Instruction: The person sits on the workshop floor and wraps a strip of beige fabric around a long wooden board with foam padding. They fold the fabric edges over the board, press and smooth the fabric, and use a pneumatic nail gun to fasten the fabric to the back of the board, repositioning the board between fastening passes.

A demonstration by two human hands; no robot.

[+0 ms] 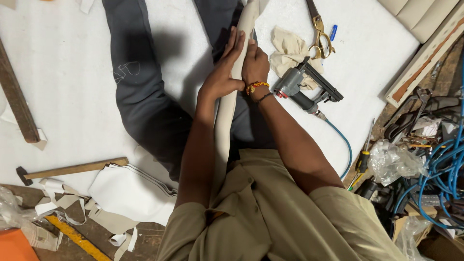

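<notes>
- Padded roll (226, 116) in cream cover runs from your lap up across the white foam sheet (72, 87); wrapping looks underway, no staples visible yet.
- Your left hand (223, 72) presses flat on the roll; your right hand (254, 65) clamps its far side.
- Staple gun (304, 87) lies untouched, right of the roll.

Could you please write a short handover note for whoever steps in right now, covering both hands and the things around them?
Left hand: flat against the long cream fabric-covered roll, fingers stretched along it.
Right hand: wrapped around the same roll from the other side.
The roll runs from the person's lap up over the white padding.
Grey pneumatic stapler with blue hose lies just right of the hands; gold-handled scissors beyond it; hammer to the left.
Done: the roll looks covered where visible.
Left: cannot tell; no seam or staples show.
</notes>
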